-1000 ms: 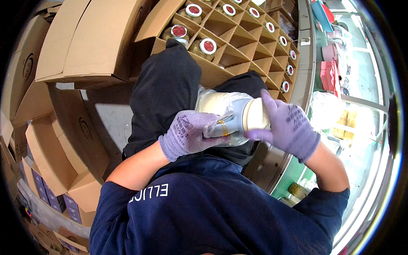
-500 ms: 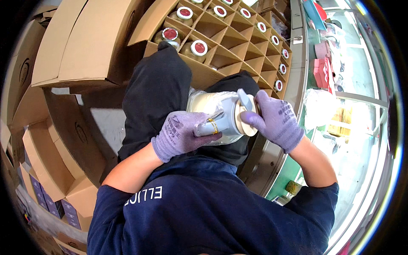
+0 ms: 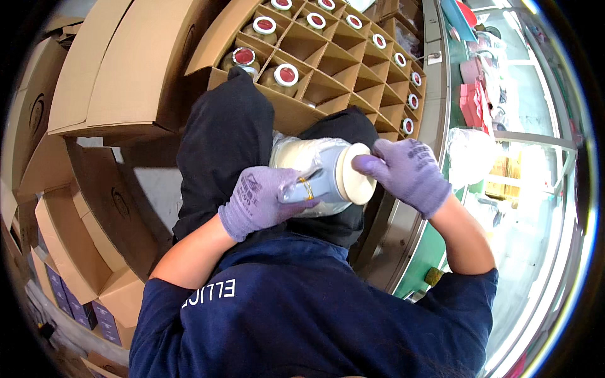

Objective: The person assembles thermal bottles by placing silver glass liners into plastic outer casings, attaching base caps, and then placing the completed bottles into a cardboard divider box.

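Note:
A cream and blue-grey jug (image 3: 328, 169) lies tilted across my lap, its body in a clear plastic bag (image 3: 283, 146). My left hand (image 3: 258, 196), in a lavender glove, is closed round the jug's handle, where a gold twist tie (image 3: 307, 188) shows. The round cream lid (image 3: 360, 178) faces right. My right hand (image 3: 408, 173), gloved alike, has its thumb pressed on the lid's face and its fingers bent at the upper rim, partly hidden behind it.
Ahead stands a carton (image 3: 328, 85) with cardboard dividers, some cells holding jars with red-and-white lids (image 3: 287, 75). Tall cartons (image 3: 126, 63) and an open box (image 3: 75, 239) are at the left. A glass-topped counter (image 3: 523, 208) runs along the right, with a pink box (image 3: 472, 104) on it.
The blue-grey lever that stood up beside the jug's lid is out of sight now. My right thumb has shifted slightly on the lid, while my left hand keeps hold of the handle.

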The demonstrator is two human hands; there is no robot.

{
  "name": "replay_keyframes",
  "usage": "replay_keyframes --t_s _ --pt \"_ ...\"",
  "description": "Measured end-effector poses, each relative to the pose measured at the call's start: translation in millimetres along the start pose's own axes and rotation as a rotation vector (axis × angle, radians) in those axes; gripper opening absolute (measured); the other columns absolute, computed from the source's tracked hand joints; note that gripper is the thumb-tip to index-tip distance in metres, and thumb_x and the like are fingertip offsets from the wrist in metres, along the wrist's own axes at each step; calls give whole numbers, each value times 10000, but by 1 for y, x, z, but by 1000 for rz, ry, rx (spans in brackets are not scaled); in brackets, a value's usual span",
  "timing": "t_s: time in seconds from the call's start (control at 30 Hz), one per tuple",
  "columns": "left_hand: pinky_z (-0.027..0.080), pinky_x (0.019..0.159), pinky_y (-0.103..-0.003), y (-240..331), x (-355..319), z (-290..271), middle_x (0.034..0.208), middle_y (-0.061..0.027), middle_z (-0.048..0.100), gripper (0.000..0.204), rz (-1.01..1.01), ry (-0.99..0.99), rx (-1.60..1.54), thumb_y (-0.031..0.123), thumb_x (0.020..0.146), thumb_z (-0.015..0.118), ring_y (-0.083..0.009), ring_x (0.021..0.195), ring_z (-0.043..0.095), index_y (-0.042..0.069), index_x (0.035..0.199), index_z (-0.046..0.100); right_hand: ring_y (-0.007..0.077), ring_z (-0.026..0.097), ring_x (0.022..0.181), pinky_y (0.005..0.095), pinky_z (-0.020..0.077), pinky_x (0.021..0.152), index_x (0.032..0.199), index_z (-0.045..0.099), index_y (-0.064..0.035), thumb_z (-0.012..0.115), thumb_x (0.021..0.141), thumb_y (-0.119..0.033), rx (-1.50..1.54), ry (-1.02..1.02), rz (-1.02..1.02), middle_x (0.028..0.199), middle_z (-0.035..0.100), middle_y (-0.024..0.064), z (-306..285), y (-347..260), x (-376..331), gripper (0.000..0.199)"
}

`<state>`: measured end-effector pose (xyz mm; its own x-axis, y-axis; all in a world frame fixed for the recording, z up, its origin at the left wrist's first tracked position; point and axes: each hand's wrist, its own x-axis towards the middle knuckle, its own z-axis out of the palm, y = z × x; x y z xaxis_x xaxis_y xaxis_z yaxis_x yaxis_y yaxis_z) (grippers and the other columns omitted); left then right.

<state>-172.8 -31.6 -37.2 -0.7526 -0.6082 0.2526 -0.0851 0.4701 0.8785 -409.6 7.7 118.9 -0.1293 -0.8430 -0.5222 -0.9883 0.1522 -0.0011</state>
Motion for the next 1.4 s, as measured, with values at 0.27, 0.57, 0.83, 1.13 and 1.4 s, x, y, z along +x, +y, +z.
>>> replay_keyframes --t_s 0.27,0.57,0.83,1.13,1.4 --pt "556 660 -381 -10 -5 8 812 -152 702 431 37 65 -28 388 795 828 -333 727 698 46 1039 730 417 670 1010 477 534 880 1372 510 -9 639 899 -545 25 -56 -57 1155 636 298 1 -26 -9 726" --pt "568 713 -366 -6 -4 -8 888 -155 726 495 -7 -5 -119 380 801 825 -329 784 712 52 1157 721 383 541 1246 453 530 950 1425 498 -171 726 777 -342 -481 128 -886 1438 471 194 -25 4 -13 708" --pt "558 680 -346 -9 -5 2 856 -156 726 512 -2 28 -11 324 797 847 -304 746 717 67 1216 705 345 676 812 444 550 697 1126 583 8 729 709 -683 -177 146 -326 994 622 213 27 -23 6 820" --pt "556 840 -357 0 -3 -2 1053 -193 716 500 -119 168 -86 278 881 771 -301 954 723 39 1297 629 291 699 801 379 561 721 1110 644 -18 806 785 -396 354 652 -151 888 677 156 44 -10 -1 524" --pt "560 722 -467 107 36 -15 917 -238 700 333 397 -125 279 187 838 733 -405 769 691 6 1112 680 300 594 1056 382 490 937 1224 591 -31 755 824 -127 1107 1024 -297 1156 600 164 139 -70 -27 443"
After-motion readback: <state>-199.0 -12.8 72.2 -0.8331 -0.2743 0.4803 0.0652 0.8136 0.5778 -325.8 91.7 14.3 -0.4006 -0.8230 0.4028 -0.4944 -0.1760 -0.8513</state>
